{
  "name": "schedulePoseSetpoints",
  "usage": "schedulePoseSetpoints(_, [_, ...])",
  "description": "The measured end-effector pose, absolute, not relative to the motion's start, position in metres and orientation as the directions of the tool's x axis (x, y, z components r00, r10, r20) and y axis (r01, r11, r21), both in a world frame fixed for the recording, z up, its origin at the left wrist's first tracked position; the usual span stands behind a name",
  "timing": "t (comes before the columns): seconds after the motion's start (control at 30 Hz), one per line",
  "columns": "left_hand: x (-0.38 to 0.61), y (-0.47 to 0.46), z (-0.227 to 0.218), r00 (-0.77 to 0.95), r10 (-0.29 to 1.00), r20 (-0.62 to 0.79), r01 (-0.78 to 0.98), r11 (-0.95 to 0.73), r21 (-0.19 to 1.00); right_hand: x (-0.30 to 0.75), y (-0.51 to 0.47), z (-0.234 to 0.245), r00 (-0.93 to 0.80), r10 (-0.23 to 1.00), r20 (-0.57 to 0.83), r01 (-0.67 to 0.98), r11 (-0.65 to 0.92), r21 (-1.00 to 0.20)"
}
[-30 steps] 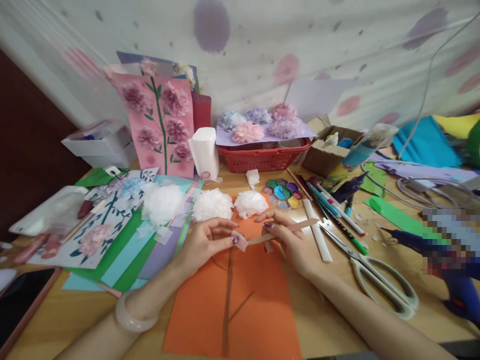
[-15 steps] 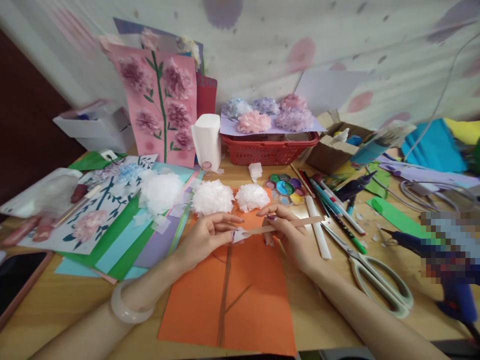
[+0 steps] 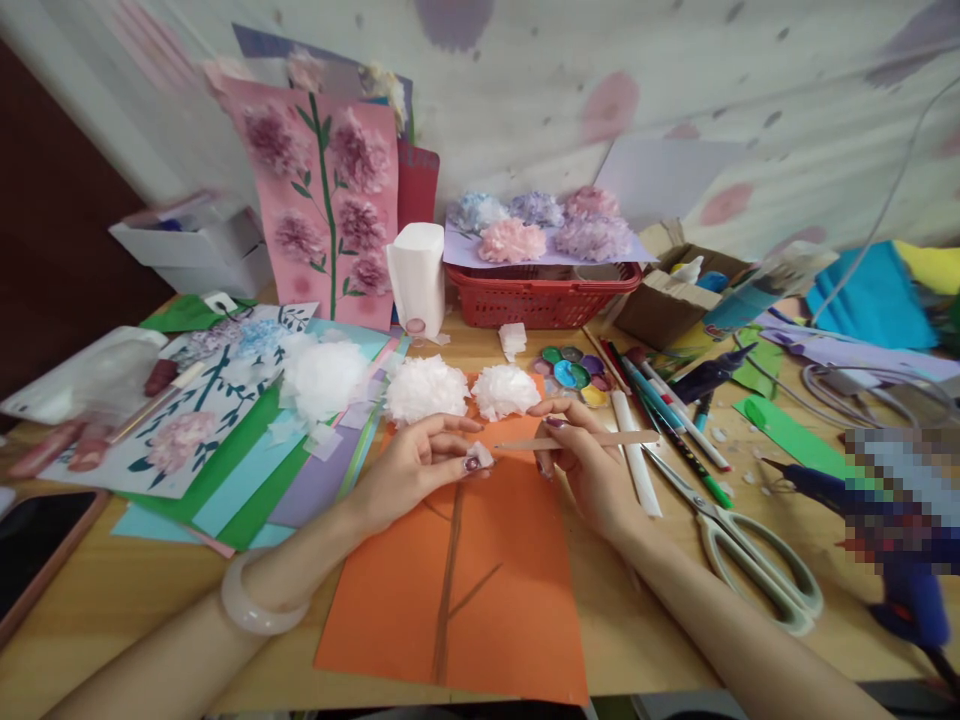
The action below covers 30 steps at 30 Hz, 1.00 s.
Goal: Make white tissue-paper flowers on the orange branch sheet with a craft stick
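My left hand pinches a small crumpled piece of white tissue between thumb and fingertips, just above an orange sheet of paper with a brown stem drawn on it. My right hand holds a thin wooden stick level, its left tip close to the tissue. Two white tissue flowers lie at the orange sheet's far edge, just beyond both hands. A pale bangle circles my left wrist.
Scissors, pens, a paint palette and a blue glue gun lie to the right. A red basket with paper flowers, a pink flower card and a white roll stand behind. Coloured papers cover the left.
The tissue piece in my left hand has been squeezed smaller and the stick has drawn slightly away from it. The view has shifted a little.
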<state>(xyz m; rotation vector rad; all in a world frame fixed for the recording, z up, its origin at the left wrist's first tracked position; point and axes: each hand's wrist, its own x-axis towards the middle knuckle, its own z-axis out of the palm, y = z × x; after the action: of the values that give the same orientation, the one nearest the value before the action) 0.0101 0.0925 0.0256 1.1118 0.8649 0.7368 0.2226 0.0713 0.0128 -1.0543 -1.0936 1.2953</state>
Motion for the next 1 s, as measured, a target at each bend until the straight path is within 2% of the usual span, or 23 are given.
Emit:
schedulePoseSetpoints(0.33, [0.011, 0.09, 0.019, 0.499, 0.85, -0.168, 0.049, 0.165, 0.985, 0.22, 0.066, 0.013, -0.164, 0.986, -0.02, -0.091, -0.035, -0.995])
schedulePoseSetpoints(0.5, [0.011, 0.089, 0.021, 0.529, 0.828, -0.184, -0.062, 0.254, 0.965, 0.216, 0.065, 0.017, -0.163, 0.986, -0.035, -0.087, -0.049, -0.995])
schedulePoseSetpoints(0.6, [0.011, 0.089, 0.024, 0.531, 0.826, -0.19, -0.06, 0.26, 0.964, 0.216, 0.064, 0.017, -0.161, 0.986, -0.042, -0.064, -0.053, -0.997])
schedulePoseSetpoints(0.7, [0.011, 0.09, 0.022, 0.552, 0.81, -0.199, -0.072, 0.284, 0.956, 0.219, 0.066, 0.016, -0.16, 0.987, 0.017, -0.088, 0.003, -0.996])
schedulePoseSetpoints(0.83, [0.01, 0.091, 0.017, 0.552, 0.809, -0.201, -0.081, 0.292, 0.953, 0.228, 0.074, 0.018, -0.002, 0.987, 0.16, -0.149, 0.158, -0.976])
schedulePoseSetpoints(0.93, [0.008, 0.093, 0.014, 0.512, 0.835, -0.202, -0.017, 0.245, 0.969, 0.232, 0.082, 0.018, 0.159, 0.958, 0.24, -0.032, 0.248, -0.968])
schedulePoseSetpoints(1.0, [0.007, 0.096, 0.015, 0.48, 0.854, -0.2, 0.049, 0.201, 0.978, 0.233, 0.086, 0.017, 0.194, 0.94, 0.282, 0.095, 0.268, -0.959])
